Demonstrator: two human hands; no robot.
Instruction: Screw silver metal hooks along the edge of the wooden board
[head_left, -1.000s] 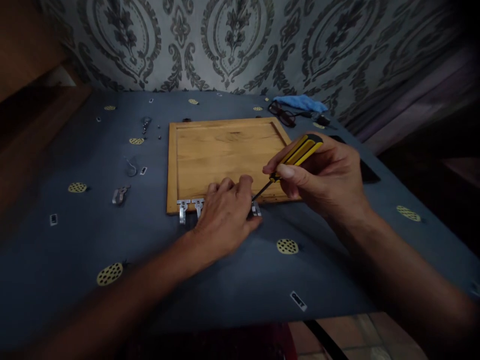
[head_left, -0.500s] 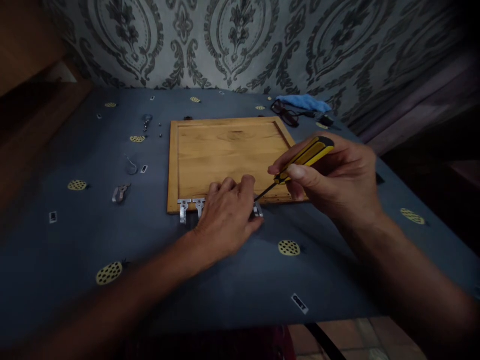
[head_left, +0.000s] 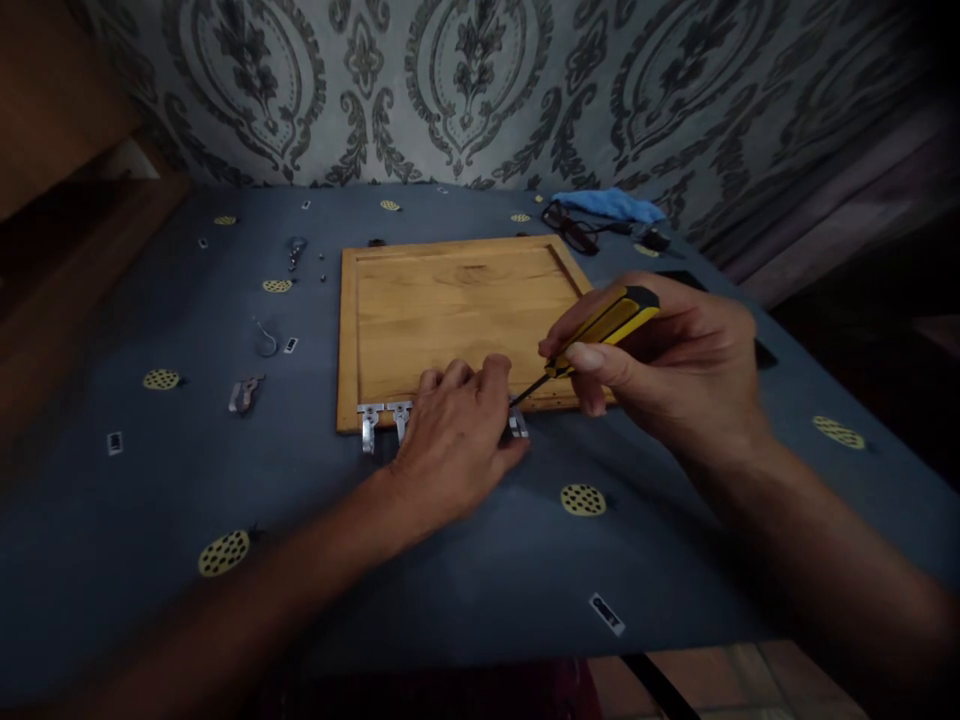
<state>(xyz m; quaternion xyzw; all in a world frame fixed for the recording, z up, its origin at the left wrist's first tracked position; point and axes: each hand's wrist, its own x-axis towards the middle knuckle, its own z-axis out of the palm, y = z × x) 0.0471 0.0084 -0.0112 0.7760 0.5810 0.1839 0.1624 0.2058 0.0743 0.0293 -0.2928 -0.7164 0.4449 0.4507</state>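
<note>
A framed wooden panel, like a cabinet door, lies flat in front of me. My right hand pinches a yellow-and-black screwdriver, its shaft slanting down to the left. The tip meets a metal hinge on the panel's near edge, though the exact contact point is hidden. Bent over that edge, my left hand holds the hinge between thumb and fingers and covers most of it. Left of it, two silver hinge pieces stick out from the same edge.
Loose on the blue patterned tablecloth lie a hinge part, a curved clear piece and small hardware. Glasses and a blue cloth sit at the back right. A dark flat object is partly behind my right hand.
The screwdriver handle has dipped slightly and shifted a little left in my right hand. My left hand keeps its place on the hinge. The view has tilted slightly.
</note>
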